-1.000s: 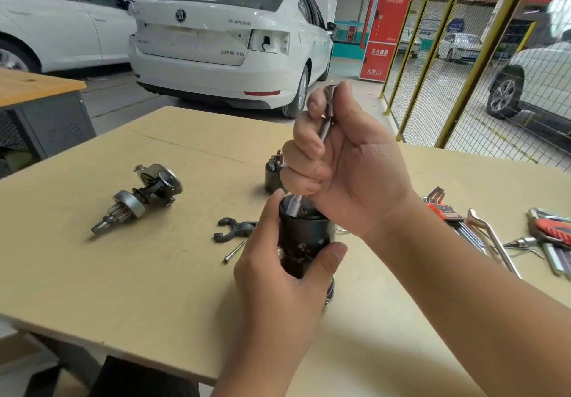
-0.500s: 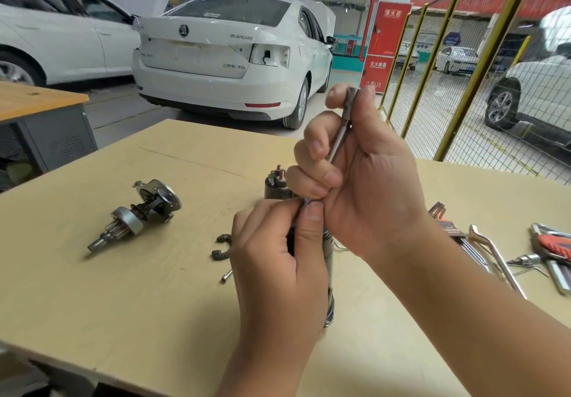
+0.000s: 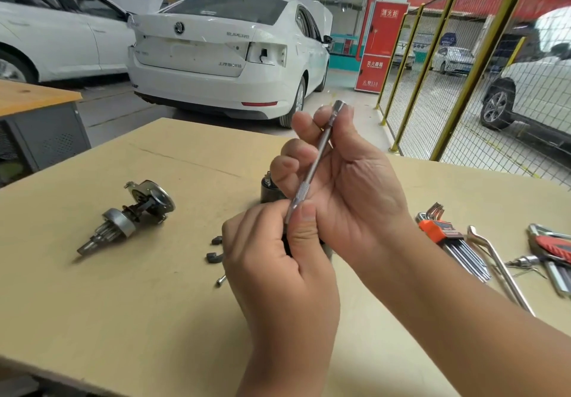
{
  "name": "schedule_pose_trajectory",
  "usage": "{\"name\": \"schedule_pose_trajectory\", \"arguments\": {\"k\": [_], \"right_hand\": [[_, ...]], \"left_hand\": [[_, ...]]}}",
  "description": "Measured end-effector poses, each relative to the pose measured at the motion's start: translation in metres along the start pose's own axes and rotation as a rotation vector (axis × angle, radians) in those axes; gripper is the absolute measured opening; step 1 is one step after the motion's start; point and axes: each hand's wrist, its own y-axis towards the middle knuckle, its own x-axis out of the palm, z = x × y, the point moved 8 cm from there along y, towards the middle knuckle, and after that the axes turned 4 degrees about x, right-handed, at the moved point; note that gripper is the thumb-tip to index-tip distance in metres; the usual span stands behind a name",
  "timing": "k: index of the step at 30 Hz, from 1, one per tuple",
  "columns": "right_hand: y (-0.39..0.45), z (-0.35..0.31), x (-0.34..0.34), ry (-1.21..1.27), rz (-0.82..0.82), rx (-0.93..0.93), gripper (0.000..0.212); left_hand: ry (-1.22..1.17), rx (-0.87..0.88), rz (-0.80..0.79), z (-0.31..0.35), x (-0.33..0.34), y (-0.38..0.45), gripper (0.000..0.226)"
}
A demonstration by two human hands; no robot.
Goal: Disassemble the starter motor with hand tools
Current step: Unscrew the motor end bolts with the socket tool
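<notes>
Two hands work at the middle: the left hand (image 3: 278, 260) and the right hand (image 3: 343, 186), with one socket extension bar (image 3: 315, 161) between them. One drive pinion assembly (image 3: 129, 214) lies at nine o'clock. One solenoid (image 3: 268, 191) stands at twelve, partly hidden. One black shift fork (image 3: 213, 257) and one small bolt (image 3: 220, 280) lie at eight. At three o'clock sits one hex key set (image 3: 454, 242) and one bent wrench (image 3: 497, 270). Three white cars stand beyond the table (image 3: 123, 319): one sedan (image 3: 222, 56), one at ten (image 3: 55, 35), one at two (image 3: 537, 87).

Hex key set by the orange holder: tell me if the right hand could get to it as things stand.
Probably yes, but not freely: the hex key set lies uncovered just right of the right hand, which is busy holding the long socket driver, also pinched by the left hand.
</notes>
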Motion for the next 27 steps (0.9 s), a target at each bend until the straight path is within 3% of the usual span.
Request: {"name": "schedule_pose_trajectory", "arguments": {"k": [7,12,15,16,18,21,23,27], "right_hand": [[-0.004,-0.006,0.016,-0.297,-0.068,-0.070,0.033],[-0.012,-0.006,0.023,-0.786,-0.063,-0.142,0.037],[-0.011,-0.023,0.018,-1.113,0.019,-0.119,0.036],[-0.011,-0.037,0.018,-1.223,0.040,-0.157,0.034],[-0.012,-0.068,0.022,-1.502,0.035,-0.237,0.032],[-0.013,-0.093,0.017,-1.818,0.001,-0.155,0.022],[-0.017,-0.093,0.016,-1.757,-0.075,-0.082,0.006],[-0.016,-0.097,0.024,-1.388,-0.170,-0.169,0.023]], "left_hand": [[-0.009,-0.041,0.004,-0.009,0.004,0.006,0.026],[-0.056,-0.039,-0.109,-0.007,0.012,0.007,0.024],[-0.119,-0.055,-0.174,-0.009,0.012,0.006,0.011],[-0.122,-0.084,-0.213,-0.012,0.012,0.001,0.014],[-0.117,-0.183,-0.304,-0.024,0.014,-0.015,0.045],[-0.159,-0.304,-0.398,-0.037,0.019,-0.036,0.070],[-0.162,-0.323,-0.391,-0.040,0.019,-0.038,0.076],[-0.164,-0.327,-0.378,-0.038,0.018,-0.036,0.065]]}}
